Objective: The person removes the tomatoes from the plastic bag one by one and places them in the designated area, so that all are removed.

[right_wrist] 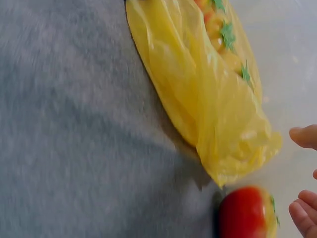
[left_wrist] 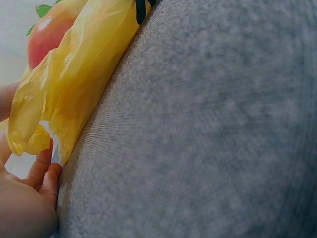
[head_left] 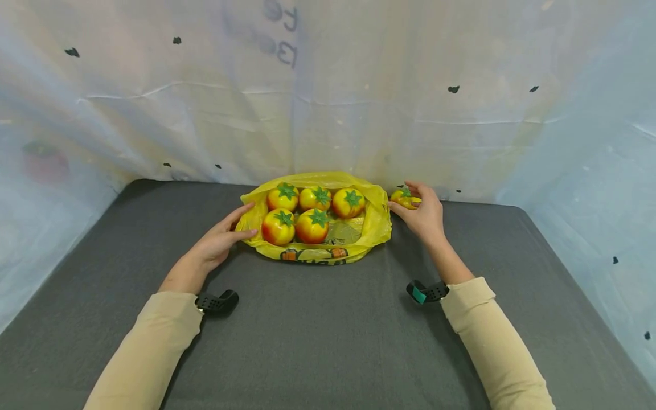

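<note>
A yellow plastic bag (head_left: 379,228) lies with its mouth spread wide, and several yellow-red toy tomatoes (head_left: 312,226) with green star-shaped tops sit inside it. My left hand (head_left: 217,242) rests at the bag's left end, thumb and index finger spread over the rim. In the left wrist view, a loose yellow fold (left_wrist: 29,139) hangs beside its relaxed fingers (left_wrist: 42,168). Just beyond the bag's right end is one more tomato (right_wrist: 242,213). Around it my right hand (head_left: 427,216) stands with thumb and fingers spread apart, its thumb near the bag's edge.
The bag and the outside tomato are near the back edge of a dark grey table (head_left: 318,330). Pale plastic sheeting (head_left: 338,114) with small dark spots hangs behind and at both sides. Black straps (head_left: 430,291) go round the wrists.
</note>
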